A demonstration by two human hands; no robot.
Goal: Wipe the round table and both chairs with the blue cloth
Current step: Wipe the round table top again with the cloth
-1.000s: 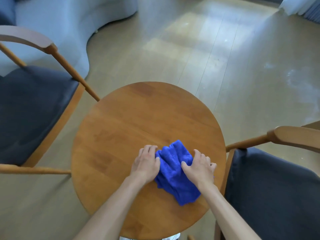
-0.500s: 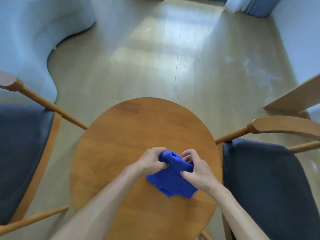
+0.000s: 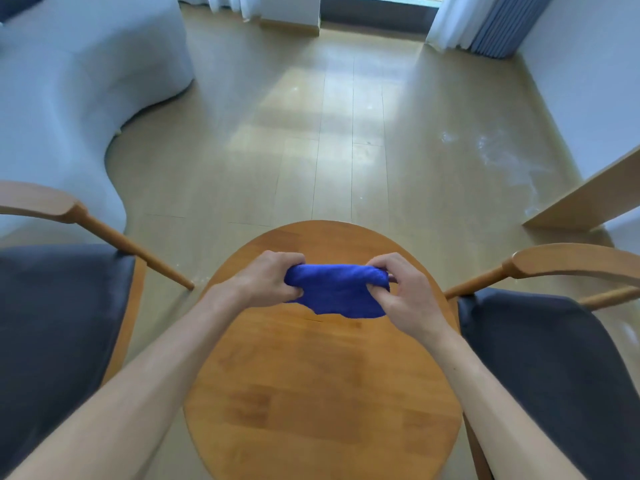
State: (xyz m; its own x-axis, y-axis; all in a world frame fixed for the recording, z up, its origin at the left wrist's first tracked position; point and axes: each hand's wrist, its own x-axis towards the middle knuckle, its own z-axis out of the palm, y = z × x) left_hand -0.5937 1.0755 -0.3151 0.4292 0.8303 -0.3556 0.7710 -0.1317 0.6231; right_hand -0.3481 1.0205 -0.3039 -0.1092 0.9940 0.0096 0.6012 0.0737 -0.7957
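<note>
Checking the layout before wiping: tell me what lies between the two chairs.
In the head view, the round wooden table stands between the left chair and right chair; both hands hold the blue cloth above it.

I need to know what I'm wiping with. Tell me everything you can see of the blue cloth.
The blue cloth is a deep royal blue, soft and fuzzy like microfibre. It is bunched and stretched sideways between the left hand and the right hand, each gripping one end. Its lower edge hangs loose and uneven above the round table, apparently lifted off the wood.
</note>
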